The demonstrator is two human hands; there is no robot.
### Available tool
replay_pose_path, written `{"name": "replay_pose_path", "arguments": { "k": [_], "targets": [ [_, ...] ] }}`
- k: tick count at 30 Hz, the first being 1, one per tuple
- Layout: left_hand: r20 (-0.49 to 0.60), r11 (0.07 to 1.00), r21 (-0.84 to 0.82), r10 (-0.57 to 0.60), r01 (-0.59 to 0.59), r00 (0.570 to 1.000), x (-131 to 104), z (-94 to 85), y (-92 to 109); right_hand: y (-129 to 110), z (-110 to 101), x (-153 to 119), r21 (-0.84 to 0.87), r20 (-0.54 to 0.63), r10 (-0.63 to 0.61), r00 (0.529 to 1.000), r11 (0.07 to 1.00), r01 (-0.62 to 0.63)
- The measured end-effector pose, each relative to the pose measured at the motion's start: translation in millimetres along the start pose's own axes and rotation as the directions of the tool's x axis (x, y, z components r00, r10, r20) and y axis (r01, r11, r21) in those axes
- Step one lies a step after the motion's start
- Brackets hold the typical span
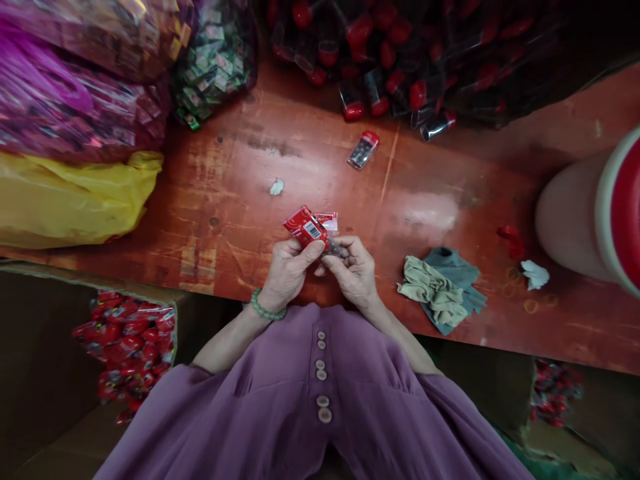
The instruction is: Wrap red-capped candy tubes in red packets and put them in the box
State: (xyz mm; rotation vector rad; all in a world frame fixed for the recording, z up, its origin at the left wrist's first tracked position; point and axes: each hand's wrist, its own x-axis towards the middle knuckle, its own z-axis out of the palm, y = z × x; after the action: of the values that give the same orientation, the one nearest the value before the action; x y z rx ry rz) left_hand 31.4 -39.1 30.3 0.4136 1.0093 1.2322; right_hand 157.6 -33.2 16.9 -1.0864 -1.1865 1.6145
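My left hand (289,270), a green bead bracelet at its wrist, pinches a small red printed packet (303,225) with a white barcode label. The packet tilts up to the left, above the table's near edge. My right hand (356,272) is closed on its lower right end, where a dark, clear-looking part (334,249) shows between the fingers. What exactly is inside cannot be made out. Just behind the packet is a red and white printed piece (327,221), partly covered. Farther back on the table lies a small clear container with a red cap (363,151) and dark contents.
Many red-capped containers (360,30) are heaped at the back. Filled bags (115,120) and a yellow bag (75,200) stand left. At right are crumpled cloths (443,287), rubber bands (531,306) and a white-and-red tub (575,207). Below left, a carton holds red packets (130,340).
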Motion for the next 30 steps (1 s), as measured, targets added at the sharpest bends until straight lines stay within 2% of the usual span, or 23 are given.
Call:
{"name": "replay_pose_path", "arguments": {
  "k": [9,18,24,30],
  "targets": [
    [-0.037,0.998,-0.058,0.024,-0.026,0.999,-5.6,3.1,-0.3,-4.0,-5.0,4.4,0.135,0.096,0.077,0.992,0.987,-0.09],
    [0.035,0.995,0.097,0.033,-0.037,0.999,-11.8,-5.2,-24.5,2.9,-9.9,4.4,0.163,0.043,0.119,0.992,0.979,-0.125],
    [0.017,0.986,0.151,0.073,-0.075,0.997,-15.1,-7.7,-21.2,5.2,-7.8,3.6,0.172,0.04,0.125,0.991,0.976,-0.13],
    [-0.018,0.975,0.193,0.116,-0.11,0.993,-22.9,-18.3,-15.3,6.3,7.2,5.0,0.134,0.126,0.135,0.983,0.979,-0.152]
  ]
}}
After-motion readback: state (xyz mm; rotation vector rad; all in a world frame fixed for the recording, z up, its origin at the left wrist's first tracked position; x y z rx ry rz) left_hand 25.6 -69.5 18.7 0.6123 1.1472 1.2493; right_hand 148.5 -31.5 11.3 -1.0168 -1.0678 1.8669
